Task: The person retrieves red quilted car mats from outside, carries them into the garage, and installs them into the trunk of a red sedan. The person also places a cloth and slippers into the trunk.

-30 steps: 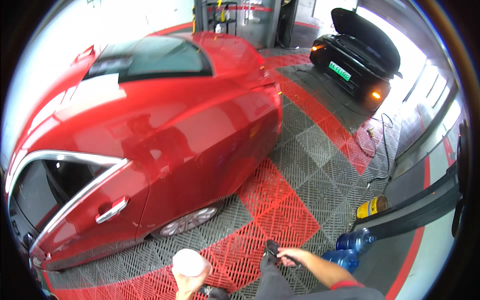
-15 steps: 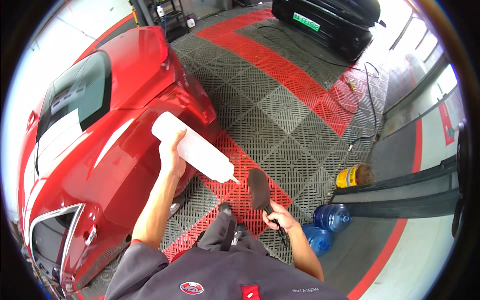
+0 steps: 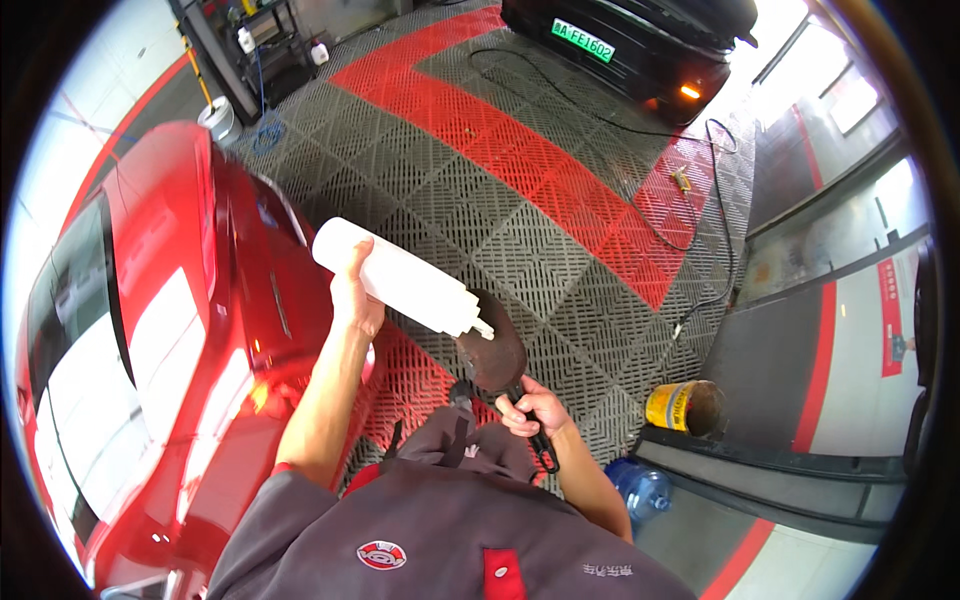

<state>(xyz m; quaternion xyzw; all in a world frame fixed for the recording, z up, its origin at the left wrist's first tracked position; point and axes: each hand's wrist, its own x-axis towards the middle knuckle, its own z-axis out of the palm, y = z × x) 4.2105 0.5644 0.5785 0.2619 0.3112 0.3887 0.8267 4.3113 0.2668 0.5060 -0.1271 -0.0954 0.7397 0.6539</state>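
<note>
A white squeeze bottle (image 3: 400, 281) with a narrow nozzle is in my left hand (image 3: 354, 292), tilted so its tip points down to the right. My right hand (image 3: 533, 407) grips the black handle of a brush (image 3: 494, 348) with a dark brown, oval padded head. The nozzle tip is over the upper part of that head; whether it touches I cannot tell. No liquid can be made out at the tip. Close by on the left is the rear of a red car (image 3: 190, 330), with an orange lamp lit on its side.
Slatted grey and red floor tiles (image 3: 540, 262) surround me. A black car (image 3: 620, 50) stands ahead, with a dark hose (image 3: 728, 262) trailing behind it. On the right are a yellow bucket (image 3: 668, 408) and a blue water jug (image 3: 645, 487). A white bucket (image 3: 217, 118) stands far left.
The brush head has come up and left beneath the bottle's nozzle. My view has shifted forward along the red car toward its rear. Orange lamps now glow on both cars.
</note>
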